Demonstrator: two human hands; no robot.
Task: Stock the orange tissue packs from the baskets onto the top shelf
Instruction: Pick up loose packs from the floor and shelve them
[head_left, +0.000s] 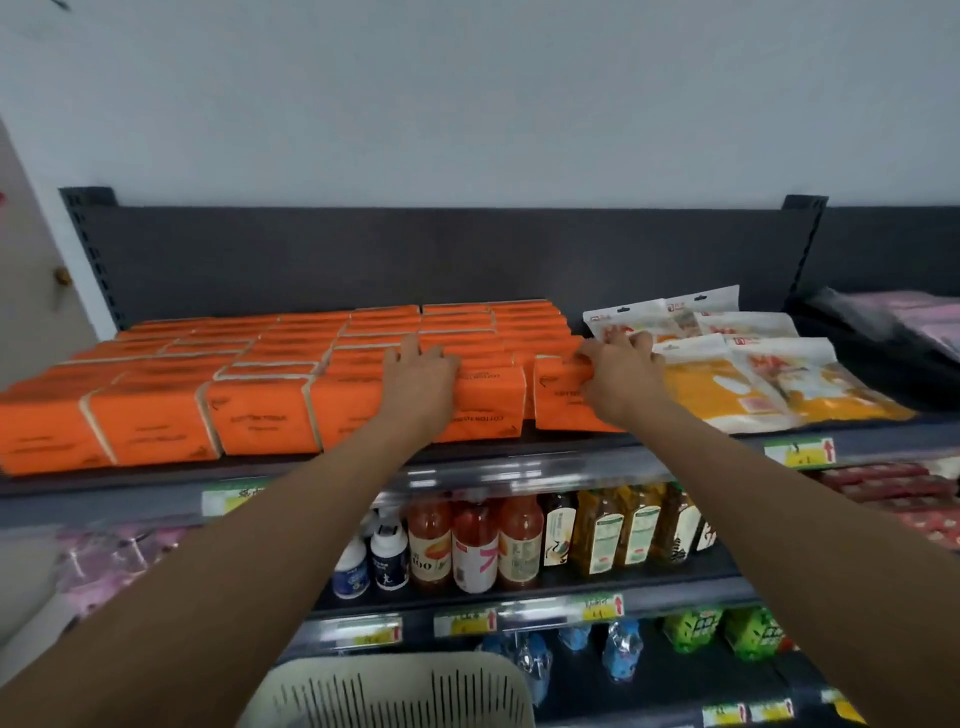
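Head view: your left hand (421, 371) lies flat on the top shelf's (519, 449) orange tissue packs (260, 410), probably steadying the row; your right hand (621, 364) grips the end pack (563, 402), just left of the snack bags (753, 374).

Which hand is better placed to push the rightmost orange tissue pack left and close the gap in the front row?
Right. The right hand grips the rightmost orange tissue pack at its right upper edge, beside the snack pouches. The left hand lies flat on packs left of the gap.
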